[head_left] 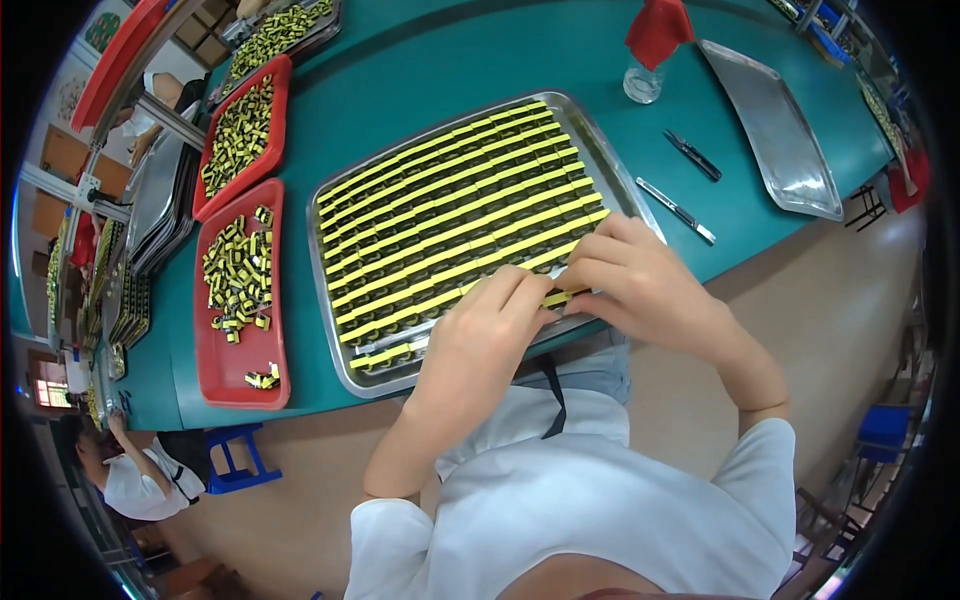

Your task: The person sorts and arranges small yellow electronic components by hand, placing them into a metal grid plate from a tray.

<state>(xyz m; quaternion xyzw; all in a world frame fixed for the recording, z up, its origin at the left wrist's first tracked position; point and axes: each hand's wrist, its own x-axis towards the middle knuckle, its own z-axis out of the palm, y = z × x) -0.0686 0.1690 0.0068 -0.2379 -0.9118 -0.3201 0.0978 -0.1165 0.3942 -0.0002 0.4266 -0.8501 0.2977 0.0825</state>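
A metal tray lies in front of me, filled with long rows of small yellow-and-black block-like parts. Over its near right edge, my left hand and my right hand meet with fingers pinched. Between the fingertips shows a small yellow-and-black piece, gripped by the right hand. The left fingertips press close against its left end; what they pinch is mostly hidden. A short row of the same parts sits at the tray's near left corner, beside a pale strip.
Left of the tray stand two red bins with loose yellow-and-black parts. To the right lie a utility knife, dark tweezers or snips and a bare metal tray. A glass jar bears a red cloth. Another person sits at far left.
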